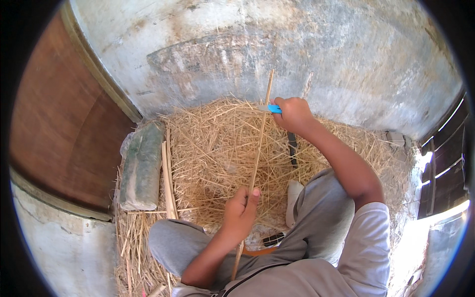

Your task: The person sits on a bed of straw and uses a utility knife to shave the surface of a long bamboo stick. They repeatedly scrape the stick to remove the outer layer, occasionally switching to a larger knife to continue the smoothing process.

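Observation:
A long, thin, straw-coloured stick (pixel 261 138) slants up from my lap toward the wall. Its lower part is gripped in my closed left hand (pixel 240 213), thumb pressed along it, between my bent legs. Farther out, my right hand (pixel 295 116) is closed on a blue-handled knife (pixel 275 108). The knife's short blade points left and lies across the upper part of the stick; whether it bites in is too small to tell.
Loose straw-like shavings (pixel 213 148) cover the floor before me. At left lie a plastic-wrapped greenish bundle (pixel 141 171) and several pale strips (pixel 168 183). A dark narrow object (pixel 293 148) rests below my right forearm. A stained wall (pixel 217 54) rises beyond, with a brown panel (pixel 64 109) at left.

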Available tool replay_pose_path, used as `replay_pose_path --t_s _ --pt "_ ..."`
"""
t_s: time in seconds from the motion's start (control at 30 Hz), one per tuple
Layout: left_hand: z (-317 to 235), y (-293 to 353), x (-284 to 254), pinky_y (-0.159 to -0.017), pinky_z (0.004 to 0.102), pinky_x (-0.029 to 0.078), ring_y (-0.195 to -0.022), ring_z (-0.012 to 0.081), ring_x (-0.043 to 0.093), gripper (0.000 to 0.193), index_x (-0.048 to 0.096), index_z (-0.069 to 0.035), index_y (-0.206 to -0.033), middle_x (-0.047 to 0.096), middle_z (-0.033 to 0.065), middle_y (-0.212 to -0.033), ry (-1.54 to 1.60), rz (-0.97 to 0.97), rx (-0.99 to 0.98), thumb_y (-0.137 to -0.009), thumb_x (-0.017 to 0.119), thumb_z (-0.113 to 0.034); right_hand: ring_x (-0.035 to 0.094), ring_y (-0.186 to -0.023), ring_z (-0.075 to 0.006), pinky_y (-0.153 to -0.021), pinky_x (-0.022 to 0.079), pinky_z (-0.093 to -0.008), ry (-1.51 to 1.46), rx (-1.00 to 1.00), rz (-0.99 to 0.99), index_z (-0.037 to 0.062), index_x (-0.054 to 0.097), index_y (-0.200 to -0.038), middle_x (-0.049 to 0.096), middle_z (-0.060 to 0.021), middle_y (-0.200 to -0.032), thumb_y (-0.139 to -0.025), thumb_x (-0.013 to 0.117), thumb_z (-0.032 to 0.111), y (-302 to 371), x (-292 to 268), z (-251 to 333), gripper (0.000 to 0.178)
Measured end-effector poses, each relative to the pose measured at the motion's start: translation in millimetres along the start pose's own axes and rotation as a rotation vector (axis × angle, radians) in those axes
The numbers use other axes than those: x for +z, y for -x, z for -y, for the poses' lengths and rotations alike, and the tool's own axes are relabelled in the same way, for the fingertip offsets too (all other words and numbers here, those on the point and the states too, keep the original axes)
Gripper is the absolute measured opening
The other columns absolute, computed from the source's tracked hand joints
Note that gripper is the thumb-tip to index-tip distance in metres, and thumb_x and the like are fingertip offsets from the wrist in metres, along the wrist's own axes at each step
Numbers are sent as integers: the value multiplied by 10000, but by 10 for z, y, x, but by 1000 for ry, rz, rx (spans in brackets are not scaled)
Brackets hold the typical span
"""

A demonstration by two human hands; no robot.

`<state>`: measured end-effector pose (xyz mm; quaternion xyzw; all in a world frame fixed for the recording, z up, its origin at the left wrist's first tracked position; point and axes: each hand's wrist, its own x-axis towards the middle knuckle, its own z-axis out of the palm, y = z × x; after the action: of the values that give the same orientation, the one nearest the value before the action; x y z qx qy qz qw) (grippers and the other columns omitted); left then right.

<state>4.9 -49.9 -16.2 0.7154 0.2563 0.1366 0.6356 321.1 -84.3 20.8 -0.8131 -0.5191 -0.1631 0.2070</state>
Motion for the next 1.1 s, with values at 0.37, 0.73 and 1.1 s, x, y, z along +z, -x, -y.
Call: replay_pose_path --t_s 0.37,0.73,1.1 --pt "-50 113 70 -556 283 394 -623 75 429 366 512 -23 -862 492 6 -656 -222 36 149 -1060 542 -330 706 -754 -382 -731 574 -498 56 553 46 32 722 -918 712 -197 -805 -963 539 308 -280 -70 -477 335" --pt "103 -7 5 -512 278 385 -565 68 430 386 515 -32 -837 483 7 -609 4 0 34 -1066 527 -342 664 -608 -357 -601 538 -488 -27 93 133 49 677 -883 666 -166 -673 -896 621 278 1 -2 88 236" --pt "-94 0 -173 -501 264 351 -573 41 405 363 539 -35 -830 474 -26 -599 38 -101 65 -1055 563 -319 677 -583 -286 -524 508 -432 20 -159 108 98 682 -1007 688 -99 -685 -876 633 247 196 -124 612 204"
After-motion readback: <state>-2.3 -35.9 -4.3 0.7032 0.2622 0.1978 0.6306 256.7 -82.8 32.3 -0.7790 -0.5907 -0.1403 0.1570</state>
